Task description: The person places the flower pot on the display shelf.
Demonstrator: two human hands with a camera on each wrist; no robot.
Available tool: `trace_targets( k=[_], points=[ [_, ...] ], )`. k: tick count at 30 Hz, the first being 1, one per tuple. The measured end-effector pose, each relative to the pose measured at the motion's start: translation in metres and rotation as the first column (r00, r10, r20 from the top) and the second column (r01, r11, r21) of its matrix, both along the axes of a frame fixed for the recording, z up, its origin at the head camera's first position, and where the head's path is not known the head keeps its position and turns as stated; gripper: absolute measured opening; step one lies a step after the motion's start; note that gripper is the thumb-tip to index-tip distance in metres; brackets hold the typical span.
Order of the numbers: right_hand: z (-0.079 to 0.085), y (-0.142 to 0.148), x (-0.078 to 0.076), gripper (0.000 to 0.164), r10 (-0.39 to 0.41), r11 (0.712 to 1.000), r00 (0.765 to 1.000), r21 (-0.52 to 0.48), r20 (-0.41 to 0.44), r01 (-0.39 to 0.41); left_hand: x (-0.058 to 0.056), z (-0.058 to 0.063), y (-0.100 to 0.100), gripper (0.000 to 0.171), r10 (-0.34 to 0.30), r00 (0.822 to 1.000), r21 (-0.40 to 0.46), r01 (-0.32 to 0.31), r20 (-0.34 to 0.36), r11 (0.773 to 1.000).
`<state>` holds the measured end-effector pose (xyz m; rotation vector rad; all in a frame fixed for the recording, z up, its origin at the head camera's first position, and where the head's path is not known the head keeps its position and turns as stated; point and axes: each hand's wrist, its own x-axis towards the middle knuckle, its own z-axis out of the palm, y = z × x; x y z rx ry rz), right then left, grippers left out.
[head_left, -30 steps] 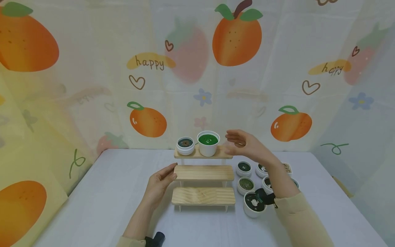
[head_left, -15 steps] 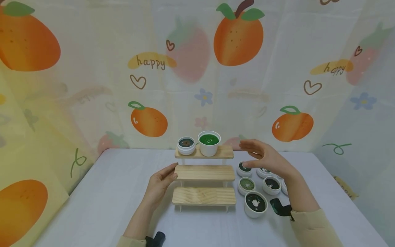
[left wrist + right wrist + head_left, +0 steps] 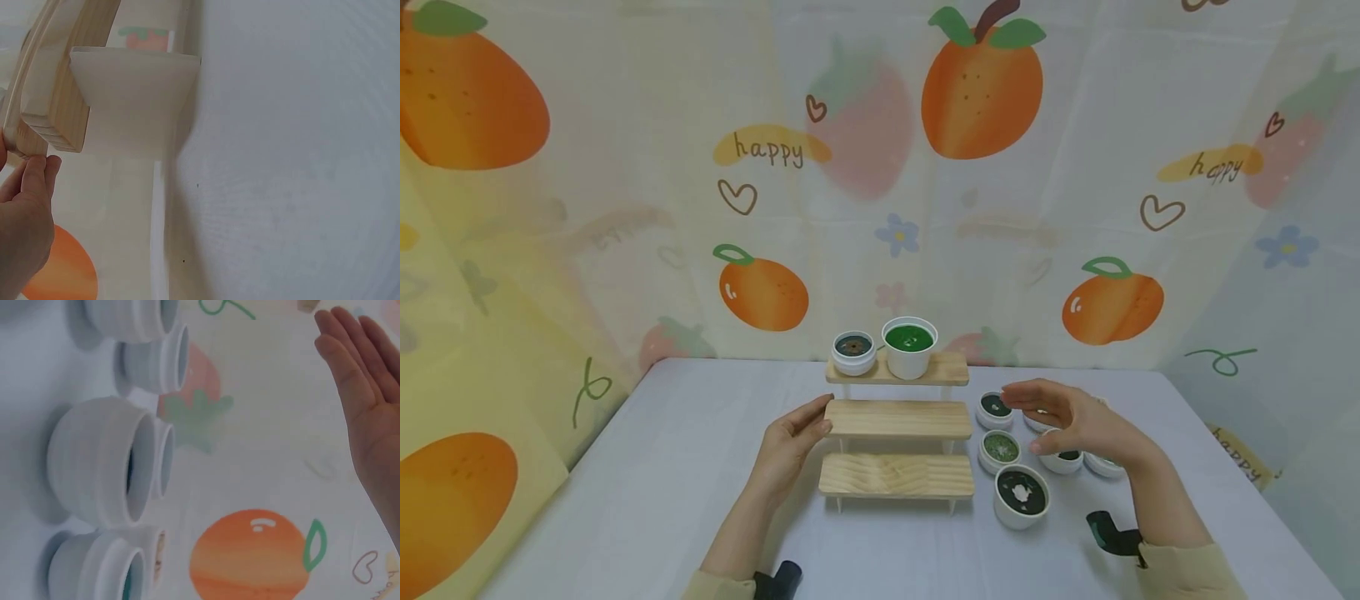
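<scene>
My left hand pinches the left end of the middle board of a three-tier wooden display stand; the left wrist view shows its fingertips at the board's end. On the top tier stand a small white pot with a dark, brown-centred fill and a taller white cup with a bright green fill. Fingers loosely bent and holding nothing, my right hand hovers over several white pots right of the stand and partly hides them. Among these are a green-topped pot and a larger dark-filled cup.
A white cloth covers the table. Behind it hangs a pale curtain printed with fruit. In the right wrist view, white pots stand close together, with a small container of beige bits among them.
My right hand has moved away from the top tier, rightward and down over the pots. My left hand stays at the middle board, and the two top-tier containers stay in place.
</scene>
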<state>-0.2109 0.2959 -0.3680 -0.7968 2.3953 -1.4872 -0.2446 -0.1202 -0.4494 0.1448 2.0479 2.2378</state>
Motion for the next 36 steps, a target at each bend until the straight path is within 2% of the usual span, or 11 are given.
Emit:
trace_targets(
  k=[7, 17, 26, 33, 36],
  points=[
    [-0.014, 0.011, 0.005, 0.063, 0.100, 0.995, 0.994, -0.028, 0.046, -0.099, -0.001, 0.000, 0.000, 0.050, 0.007, 1.000, 0.007, -0.007, 0.002, 1.000],
    [-0.033, 0.021, 0.011, 0.065, 0.128, 0.992, 0.982, -0.033, 0.141, -0.125, 0.000, -0.001, 0.000, 0.049, 0.003, 1.000, 0.031, -0.003, 0.006, 1.000],
    [-0.056, 0.028, 0.009, 0.068, 0.219, 0.972, 0.957, -0.129, 0.189, -0.197, 0.000, 0.000, 0.001, 0.050, 0.009, 1.000, 0.039, -0.009, 0.009, 0.999],
    [-0.066, 0.027, 0.012, 0.070, 0.149, 0.989, 0.959, -0.055, 0.239, -0.140, 0.000, 0.000, 0.000, 0.050, 0.006, 1.000, 0.034, -0.006, 0.011, 0.999],
    [-0.068, 0.027, 0.012, 0.071, 0.155, 0.988, 0.959, -0.046, 0.236, -0.149, 0.001, 0.000, 0.000, 0.050, 0.005, 1.000, 0.028, -0.005, 0.010, 1.000]
  ],
)
